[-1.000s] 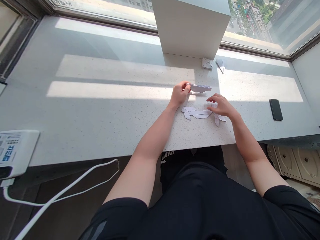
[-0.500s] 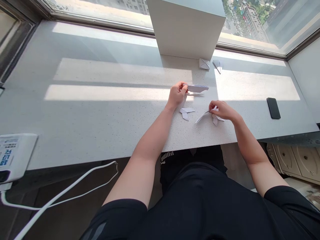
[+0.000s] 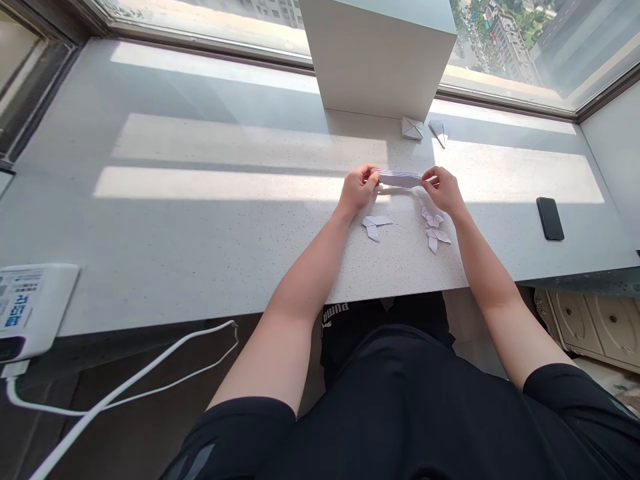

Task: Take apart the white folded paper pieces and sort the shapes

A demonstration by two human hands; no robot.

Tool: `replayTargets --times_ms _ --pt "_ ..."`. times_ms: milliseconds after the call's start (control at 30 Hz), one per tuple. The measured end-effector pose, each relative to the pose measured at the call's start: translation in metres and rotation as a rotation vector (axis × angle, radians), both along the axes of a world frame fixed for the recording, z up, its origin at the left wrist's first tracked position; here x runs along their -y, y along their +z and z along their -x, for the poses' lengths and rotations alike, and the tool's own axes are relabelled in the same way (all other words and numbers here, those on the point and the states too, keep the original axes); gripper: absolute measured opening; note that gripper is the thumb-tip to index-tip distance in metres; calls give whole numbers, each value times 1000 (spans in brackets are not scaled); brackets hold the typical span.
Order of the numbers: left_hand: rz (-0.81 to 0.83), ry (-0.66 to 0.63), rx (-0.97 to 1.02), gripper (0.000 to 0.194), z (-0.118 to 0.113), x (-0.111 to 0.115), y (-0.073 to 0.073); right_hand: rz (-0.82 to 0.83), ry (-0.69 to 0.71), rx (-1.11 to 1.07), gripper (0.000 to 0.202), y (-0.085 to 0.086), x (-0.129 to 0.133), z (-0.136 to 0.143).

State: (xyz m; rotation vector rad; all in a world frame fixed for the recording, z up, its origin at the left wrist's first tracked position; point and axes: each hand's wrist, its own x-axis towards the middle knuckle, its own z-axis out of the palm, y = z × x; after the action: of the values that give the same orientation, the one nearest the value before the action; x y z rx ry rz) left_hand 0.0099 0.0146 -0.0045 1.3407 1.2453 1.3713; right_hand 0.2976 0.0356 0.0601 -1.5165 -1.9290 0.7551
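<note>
My left hand (image 3: 359, 191) is closed on the left end of a flat stack of white folded paper (image 3: 400, 179), held a little above the counter with its layered edges showing. The fingers of my right hand (image 3: 445, 190) pinch the stack's right end. Below my left hand lies a folded paper piece (image 3: 375, 225) with two arms at an angle. Under my right hand are a crumpled-looking folded paper shape (image 3: 432, 217) and, nearer the front edge, another angled paper piece (image 3: 437, 238).
Against the pale box-shaped block (image 3: 377, 63) rests a square folded paper (image 3: 413, 128), with a pointed folded paper (image 3: 439, 133) beside it. A black phone (image 3: 551, 219) lies to the right on the speckled counter (image 3: 200, 247). A white device (image 3: 43, 303) with a cable (image 3: 150, 360) is at left.
My right hand has moved up and away from the front edge with its paper sheet, and now grips the right end of the stack. The folded shapes beneath it have come into view.
</note>
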Motion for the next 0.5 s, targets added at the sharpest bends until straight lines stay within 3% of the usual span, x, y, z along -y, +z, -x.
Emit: replayTargets --times_ms 300,500 --pt "-19 -6 -47 19 0 0 -2 79 25 -55 11 -8 -4 0" --pt "-29 -77 -102 20 5 2 -4 90 17 -50 11 -15 -7 -7"
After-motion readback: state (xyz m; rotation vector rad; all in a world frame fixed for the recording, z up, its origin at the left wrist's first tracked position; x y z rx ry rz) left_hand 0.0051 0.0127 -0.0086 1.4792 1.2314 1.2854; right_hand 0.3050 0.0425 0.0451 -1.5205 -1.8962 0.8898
